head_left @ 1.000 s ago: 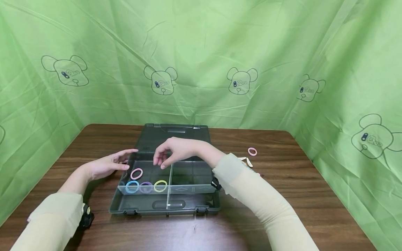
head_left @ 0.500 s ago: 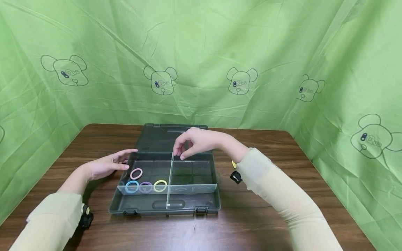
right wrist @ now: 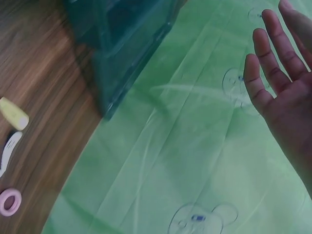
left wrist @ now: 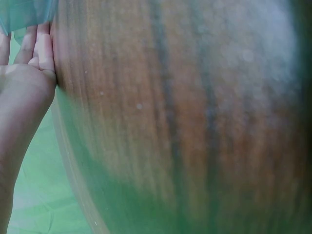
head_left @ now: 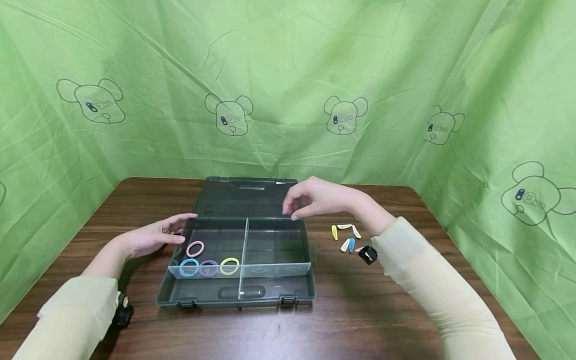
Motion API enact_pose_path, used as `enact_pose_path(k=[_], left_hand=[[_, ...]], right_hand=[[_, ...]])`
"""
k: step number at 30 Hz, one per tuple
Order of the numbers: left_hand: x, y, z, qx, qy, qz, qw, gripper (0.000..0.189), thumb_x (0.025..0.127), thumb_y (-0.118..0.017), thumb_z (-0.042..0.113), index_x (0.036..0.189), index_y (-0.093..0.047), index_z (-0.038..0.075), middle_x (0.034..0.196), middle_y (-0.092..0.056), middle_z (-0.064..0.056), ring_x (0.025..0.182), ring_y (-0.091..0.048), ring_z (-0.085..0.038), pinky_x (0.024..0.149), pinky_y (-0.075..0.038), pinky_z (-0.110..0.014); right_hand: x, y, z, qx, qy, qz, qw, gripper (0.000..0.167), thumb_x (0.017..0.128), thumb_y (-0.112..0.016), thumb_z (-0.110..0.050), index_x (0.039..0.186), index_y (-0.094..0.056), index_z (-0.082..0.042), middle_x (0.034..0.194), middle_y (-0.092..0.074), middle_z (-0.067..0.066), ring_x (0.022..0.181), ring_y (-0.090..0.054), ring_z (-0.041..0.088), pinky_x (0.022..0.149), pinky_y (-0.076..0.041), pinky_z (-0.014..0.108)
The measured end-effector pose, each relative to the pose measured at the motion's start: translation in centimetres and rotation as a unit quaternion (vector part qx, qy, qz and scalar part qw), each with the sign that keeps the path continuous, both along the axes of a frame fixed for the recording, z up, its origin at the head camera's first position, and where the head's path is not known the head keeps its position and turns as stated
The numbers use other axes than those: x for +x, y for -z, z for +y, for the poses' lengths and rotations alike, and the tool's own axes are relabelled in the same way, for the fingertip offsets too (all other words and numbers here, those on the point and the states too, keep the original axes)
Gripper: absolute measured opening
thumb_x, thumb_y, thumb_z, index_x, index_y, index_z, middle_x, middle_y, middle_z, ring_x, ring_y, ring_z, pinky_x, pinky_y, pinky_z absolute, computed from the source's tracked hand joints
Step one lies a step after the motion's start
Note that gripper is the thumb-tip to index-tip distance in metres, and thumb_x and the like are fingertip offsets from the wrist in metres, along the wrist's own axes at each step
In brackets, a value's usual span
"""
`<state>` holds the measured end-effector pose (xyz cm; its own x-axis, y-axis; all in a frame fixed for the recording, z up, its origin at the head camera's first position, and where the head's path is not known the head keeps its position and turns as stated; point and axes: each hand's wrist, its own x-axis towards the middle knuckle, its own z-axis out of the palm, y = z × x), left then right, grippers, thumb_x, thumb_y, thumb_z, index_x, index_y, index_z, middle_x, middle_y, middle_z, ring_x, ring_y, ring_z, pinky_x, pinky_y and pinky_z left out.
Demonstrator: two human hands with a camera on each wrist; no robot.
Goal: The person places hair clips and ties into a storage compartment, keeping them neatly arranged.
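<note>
A dark grey see-through plastic organizer box (head_left: 274,295) stands with its lid (head_left: 245,197) folded back, split into compartments by clear dividers. In its back left compartment are several hair ties: a pink one (head_left: 195,242), a blue one (head_left: 183,273), a purple one (head_left: 208,276) and a yellow one (head_left: 237,266). My left hand (head_left: 153,237) rests against the box's left side, fingers stretched along the edge. My right hand (head_left: 321,196) hovers over the box's back right corner, fingers loosely bent, nothing between them.
To the right of the box lie several snap hair clips: a yellow one (head_left: 334,232), a blue one (head_left: 352,244) and white ones, one (head_left: 345,245) beside the blue. A pink hair tie (right wrist: 10,202) shows in the right wrist view. A green curtain (head_left: 288,75) surrounds the wooden table (head_left: 427,240).
My right hand has moved right, from above the back left compartment to the box's right corner, uncovering the clips. My left hand and the hair ties in the box have stayed put.
</note>
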<state>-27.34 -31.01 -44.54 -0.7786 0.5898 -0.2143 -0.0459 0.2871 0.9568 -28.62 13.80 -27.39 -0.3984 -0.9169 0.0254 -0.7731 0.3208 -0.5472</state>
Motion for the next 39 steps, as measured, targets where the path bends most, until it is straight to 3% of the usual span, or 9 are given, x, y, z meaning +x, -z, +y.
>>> enact_pose_path(k=[4,8,11,12,17,19,27,32,39], left_hand=[[0.1,0.0,0.0,-0.001,0.001,0.004,1.0000,0.068,0.095,-0.052,0.008,0.151,-0.015,0.018,0.157,0.000,-0.015,0.141,0.002,-0.037,0.107,-0.006,-0.059],[0.2,-0.2,0.1,0.003,-0.001,0.002,1.0000,0.069,0.095,-0.052,0.008,0.152,-0.014,0.016,0.157,0.001,-0.015,0.141,0.004,-0.037,0.107,-0.004,-0.060],[0.3,-0.3,0.2,0.000,-0.002,-0.002,1.0000,0.069,0.095,-0.053,0.009,0.151,-0.014,0.017,0.157,0.001,-0.014,0.141,0.004,-0.036,0.107,-0.004,-0.059],[0.3,-0.3,0.2,-0.002,0.000,0.001,1.0000,0.069,0.095,-0.052,0.009,0.152,-0.013,0.016,0.157,0.001,-0.015,0.141,0.004,-0.037,0.107,-0.004,-0.060],[0.3,-0.4,0.2,0.000,-0.002,0.000,1.0000,0.069,0.095,-0.052,0.008,0.151,-0.014,0.017,0.157,0.002,-0.015,0.141,0.004,-0.037,0.107,-0.003,-0.059],[0.2,-0.3,0.2,0.003,-0.004,-0.001,1.0000,0.069,0.094,-0.053,0.008,0.151,-0.014,0.017,0.157,0.002,-0.014,0.141,0.005,-0.037,0.107,-0.002,-0.059],[0.2,0.0,0.1,0.005,-0.005,0.000,1.0000,0.068,0.095,-0.053,0.009,0.151,-0.017,0.020,0.157,0.001,-0.014,0.141,0.004,-0.037,0.107,-0.004,-0.059],[0.5,-0.3,0.2,-0.004,-0.004,0.005,1.0000,0.067,0.095,-0.052,0.009,0.151,-0.016,0.019,0.157,0.001,-0.016,0.141,0.003,-0.038,0.107,-0.007,-0.057],[0.8,-0.9,0.6,0.003,0.001,0.011,0.9999,0.067,0.095,-0.052,0.008,0.151,-0.016,0.015,0.156,0.000,-0.019,0.140,0.002,-0.040,0.107,-0.007,-0.059]], right_hand=[[-0.2,0.6,2.1,-0.015,0.012,-0.004,0.9998,0.014,0.084,-0.071,-0.010,0.097,-0.068,-0.013,0.096,-0.067,-0.003,0.093,-0.064,0.012,0.087,-0.050,0.028],[-0.5,0.9,4.3,-0.006,0.030,0.046,0.9984,0.014,0.085,-0.071,-0.013,0.098,-0.068,-0.018,0.097,-0.068,-0.003,0.094,-0.062,0.008,0.089,-0.048,0.029],[-0.6,1.0,5.9,0.002,0.050,0.076,0.9959,0.014,0.086,-0.070,-0.018,0.098,-0.068,-0.023,0.098,-0.067,-0.005,0.095,-0.061,0.007,0.087,-0.047,0.029],[-0.6,1.1,6.5,0.002,0.060,0.079,0.9951,0.013,0.086,-0.070,-0.019,0.098,-0.068,-0.024,0.098,-0.067,-0.006,0.095,-0.061,0.009,0.082,-0.049,0.028],[-1.0,1.9,9.1,-0.015,0.115,0.084,0.9897,0.015,0.085,-0.071,-0.018,0.097,-0.068,-0.026,0.100,-0.067,-0.007,0.097,-0.062,0.017,0.081,-0.049,0.028],[-1.3,2.4,10.1,-0.023,0.135,0.094,0.9861,0.016,0.084,-0.072,-0.016,0.097,-0.068,-0.026,0.099,-0.067,-0.005,0.098,-0.062,0.019,0.087,-0.047,0.031],[-2.5,4.9,13.5,-0.047,0.185,0.135,0.9722,0.017,0.082,-0.074,-0.013,0.096,-0.069,-0.021,0.099,-0.068,-0.006,0.096,-0.062,0.019,0.084,-0.046,0.041],[-3.6,6.5,15.4,-0.044,0.222,0.143,0.9635,0.018,0.081,-0.074,-0.012,0.097,-0.069,-0.019,0.099,-0.067,-0.005,0.096,-0.060,0.016,0.084,-0.045,0.036],[-4.9,8.6,17.4,-0.034,0.279,0.133,0.9504,0.021,0.080,-0.074,-0.010,0.101,-0.069,-0.014,0.100,-0.066,0.001,0.093,-0.058,0.023,0.083,-0.045,0.034]])
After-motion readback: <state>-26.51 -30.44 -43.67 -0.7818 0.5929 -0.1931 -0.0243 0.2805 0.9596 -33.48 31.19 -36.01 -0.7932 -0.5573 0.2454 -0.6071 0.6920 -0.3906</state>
